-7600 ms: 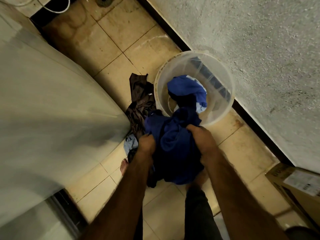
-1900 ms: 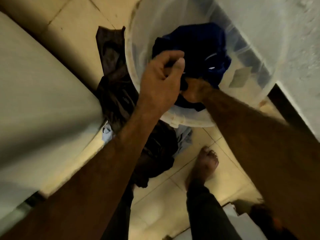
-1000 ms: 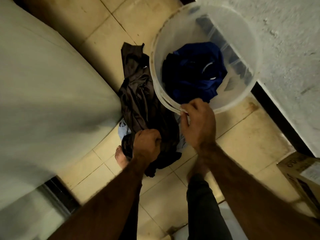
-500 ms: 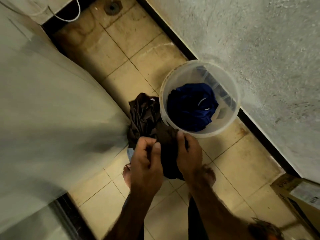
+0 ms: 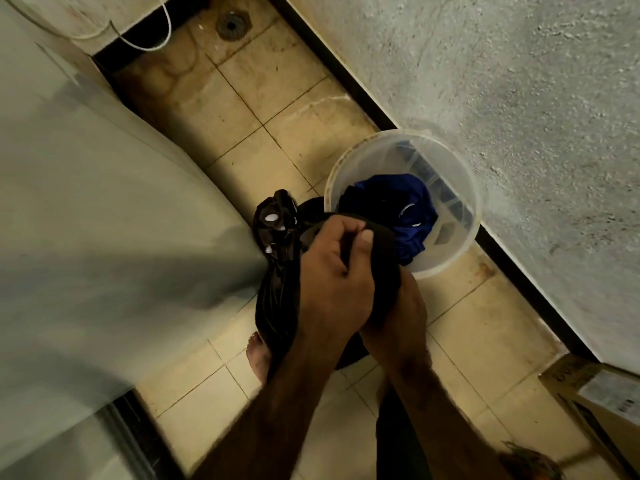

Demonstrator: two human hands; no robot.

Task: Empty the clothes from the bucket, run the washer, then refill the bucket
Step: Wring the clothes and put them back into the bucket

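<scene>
The bucket (image 5: pixel 475 216), a translucent plastic one, is seen standing on the tiled floor (image 5: pixel 249 109) hard against the foot of the rough wall (image 5: pixel 519 98). A blue garment (image 5: pixel 412 206) is bundled in its bottom. A dark garment (image 5: pixel 277 299) is held up just beside the bucket's near rim, with its upper edge overlapping the rim and its lower part hanging towards the floor. It is gripped by the left hand (image 5: pixel 332 289), whose fingers and thumb are curled round a bunched fold. The right hand (image 5: pixel 398 313) is pushed into the same cloth from below; its fingers are hidden in the folds, but a grip on the cloth is judged likely.

The large pale surface (image 5: pixel 104 220) filling the left side is taken to be the washer, though neither lid nor controls are shown. A bare foot (image 5: pixel 258 351) is planted below the hanging cloth. Further out, a floor drain (image 5: pixel 230 24) and a loop of white cable (image 5: pixel 145 46) are seen at the top, and a cardboard box (image 5: pixel 595 400) at the lower right.

As to progress, the refilling stage is judged to be under way: one garment is in the bucket and a second is in hand beside it. The dark garment remains to be dropped in. Whether more clothes are left cannot be told.
</scene>
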